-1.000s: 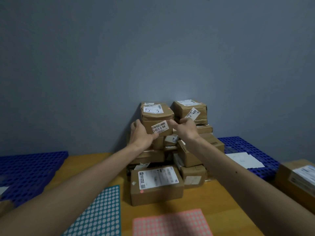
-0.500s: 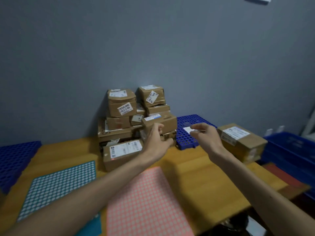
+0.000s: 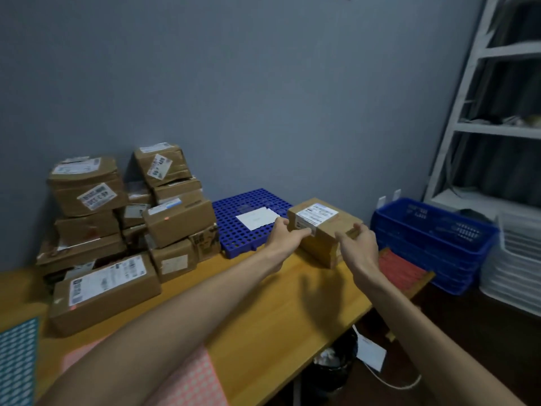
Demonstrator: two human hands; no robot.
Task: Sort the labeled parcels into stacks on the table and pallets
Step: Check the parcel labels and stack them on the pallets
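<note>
The wooden bench (image 3: pixel 263 303) is smooth and yellow-orange. At its left end stands the heap of parcels (image 3: pixel 123 230) against the wall: creased brown cardboard, taped, with white stickers at all angles. Next to the heap lies the blue pallet (image 3: pixel 234 230), a hard plastic grid full of round holes, with a white sheet of paper (image 3: pixel 257 218) lying flat on it.

Just to the right of the pallet, near the bench's right end, sits the parcel (image 3: pixel 330 227) I am reaching for. It is a squat cardboard box, its long axis slanting from far left to near right, its white printed label (image 3: pixel 316 215) face up on the left half of the top.

My left hand (image 3: pixel 285 232) is at the box's near-left corner, fingers curled onto the edge by the label. My right hand (image 3: pixel 358 244) is looser, fingers fairly straight and tips touching the near-right corner.
</note>
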